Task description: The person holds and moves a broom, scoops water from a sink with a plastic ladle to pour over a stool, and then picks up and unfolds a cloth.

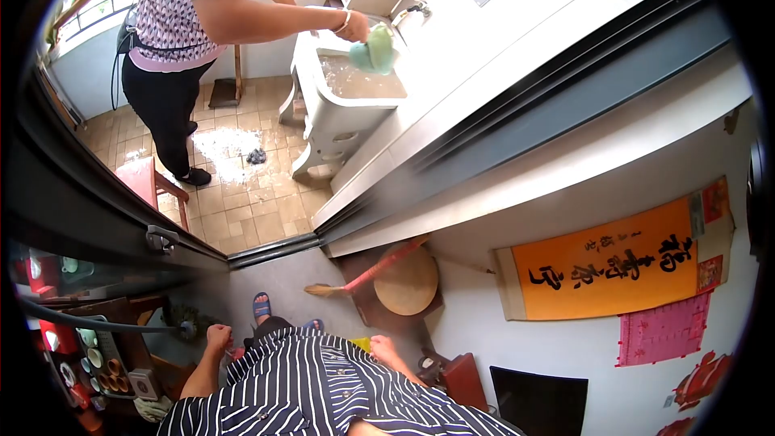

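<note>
My left hand (218,337) is closed in front of my striped shirt (323,379). A small pink thing (236,353) shows beside its fingers; its kind is unclear. My right hand (385,348) is curled near the other side of the shirt. Against its fingers shows a bright yellow piece (361,344), mostly hidden and too small to name. Beyond the doorway, another person (194,8) leans over a wash sink (351,102). That person's hand (353,27) grips a pale green thing (376,50), perhaps a cloth, above the cloudy water.
A sliding-door track (274,249) crosses the floor ahead of me. To the right are a broom (363,274) and a round woven lid (406,281). A red stool (141,180) and a dark clump (256,157) sit on the wet tiles. Cups (113,371) stand at left.
</note>
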Demonstrator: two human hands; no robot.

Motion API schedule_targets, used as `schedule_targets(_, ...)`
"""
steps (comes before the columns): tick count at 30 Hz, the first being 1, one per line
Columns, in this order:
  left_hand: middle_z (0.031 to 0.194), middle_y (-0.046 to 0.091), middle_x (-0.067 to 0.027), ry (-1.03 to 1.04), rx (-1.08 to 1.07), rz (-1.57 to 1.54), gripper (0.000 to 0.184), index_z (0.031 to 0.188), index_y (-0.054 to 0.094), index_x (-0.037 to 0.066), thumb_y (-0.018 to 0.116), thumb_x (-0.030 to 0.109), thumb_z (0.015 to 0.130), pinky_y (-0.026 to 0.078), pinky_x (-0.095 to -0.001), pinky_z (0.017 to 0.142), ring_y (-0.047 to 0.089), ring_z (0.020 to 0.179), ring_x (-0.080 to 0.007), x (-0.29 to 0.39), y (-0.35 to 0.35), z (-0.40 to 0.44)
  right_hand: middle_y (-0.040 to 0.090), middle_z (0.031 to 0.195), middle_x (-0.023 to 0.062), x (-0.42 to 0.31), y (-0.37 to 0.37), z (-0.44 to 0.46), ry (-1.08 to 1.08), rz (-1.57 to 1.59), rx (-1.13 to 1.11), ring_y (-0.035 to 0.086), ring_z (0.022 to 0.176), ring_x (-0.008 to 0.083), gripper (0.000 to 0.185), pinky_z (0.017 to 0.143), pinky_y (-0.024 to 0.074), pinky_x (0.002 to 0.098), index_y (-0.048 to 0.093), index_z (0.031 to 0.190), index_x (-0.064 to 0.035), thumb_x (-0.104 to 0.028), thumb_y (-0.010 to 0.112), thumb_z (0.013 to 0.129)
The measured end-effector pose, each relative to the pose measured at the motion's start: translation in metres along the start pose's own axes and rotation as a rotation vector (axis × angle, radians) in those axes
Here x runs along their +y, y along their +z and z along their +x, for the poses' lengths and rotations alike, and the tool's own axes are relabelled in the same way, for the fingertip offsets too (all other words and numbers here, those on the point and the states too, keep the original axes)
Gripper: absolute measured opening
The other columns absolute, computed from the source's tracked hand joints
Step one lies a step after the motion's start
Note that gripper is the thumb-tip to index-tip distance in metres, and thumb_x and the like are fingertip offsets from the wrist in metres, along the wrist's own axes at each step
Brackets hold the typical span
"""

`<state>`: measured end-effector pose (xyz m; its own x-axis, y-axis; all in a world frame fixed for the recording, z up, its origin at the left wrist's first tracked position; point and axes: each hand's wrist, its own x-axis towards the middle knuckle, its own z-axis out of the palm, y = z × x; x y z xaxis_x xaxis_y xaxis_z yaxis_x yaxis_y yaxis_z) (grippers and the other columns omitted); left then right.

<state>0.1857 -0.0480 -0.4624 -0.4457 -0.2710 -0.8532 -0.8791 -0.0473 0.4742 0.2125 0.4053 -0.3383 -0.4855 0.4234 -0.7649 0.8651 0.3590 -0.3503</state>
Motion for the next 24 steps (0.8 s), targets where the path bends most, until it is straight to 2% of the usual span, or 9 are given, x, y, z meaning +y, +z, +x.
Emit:
schedule_targets(5,0.057,0.055,-0.0099,-0.035,-0.012,-0.004,0.011,0.075,0.061,-0.003,0.055,0.006,0.071,0.043,-0.0281,0.039,0.053,0.045,-0.0179,0.003,-0.007,-0.009,0.063,0.074,0.009,0.008,0.003,0.001,0.015,-0.012,0.004,0.058,0.058,0.0146,0.025,0.052,0.0452,0.0276,0.061,0.099,-0.0011,-0.013,0.056,0.078)
schedule_targets(7,0.058,0.056,-0.0104,-0.042,-0.013,0.0,0.011,0.075,0.061,-0.003,0.055,0.006,0.07,0.044,-0.0287,0.039,0.054,0.045,-0.0182,-0.003,-0.008,-0.004,0.063,0.074,0.0095,0.003,0.003,-0.002,0.015,-0.106,0.004,0.059,0.062,0.015,0.023,0.058,0.0466,0.0284,0.062,0.096,-0.0022,-0.014,0.056,0.077)
schedule_targets(8,0.058,0.056,-0.0106,-0.041,-0.008,0.014,0.012,0.076,0.061,-0.003,0.055,0.006,0.071,0.045,-0.029,0.039,0.054,0.046,-0.0185,-0.003,-0.007,-0.004,0.063,0.075,0.0099,0.003,0.004,-0.003,0.039,-0.054,0.014,0.059,0.065,0.0153,0.024,0.061,0.0469,0.0285,0.062,0.096,-0.0022,-0.015,0.056,0.077)
schedule_targets(19,0.06,0.055,-0.0091,-0.005,-0.002,0.031,0.01,0.076,0.059,-0.002,0.055,0.007,0.072,0.046,-0.0303,0.04,0.056,0.048,-0.0199,0.011,-0.005,-0.004,0.061,0.072,0.008,-0.007,-0.005,-0.01,0.013,-0.058,0.019,0.058,0.056,0.0136,0.024,0.049,0.0455,0.0274,0.06,0.098,-0.0013,-0.013,0.054,0.078)
schedule_targets(24,0.065,0.058,-0.0098,-0.018,0.012,0.031,0.014,0.081,0.06,-0.003,0.058,0.007,0.071,0.047,-0.0287,0.042,0.057,0.05,-0.0191,0.014,-0.007,-0.003,0.062,0.073,0.0089,-0.004,-0.004,0.002,0.021,-0.028,0.009,0.058,0.055,0.014,0.025,0.05,0.0473,0.0276,0.061,0.099,-0.0015,-0.012,0.055,0.077)
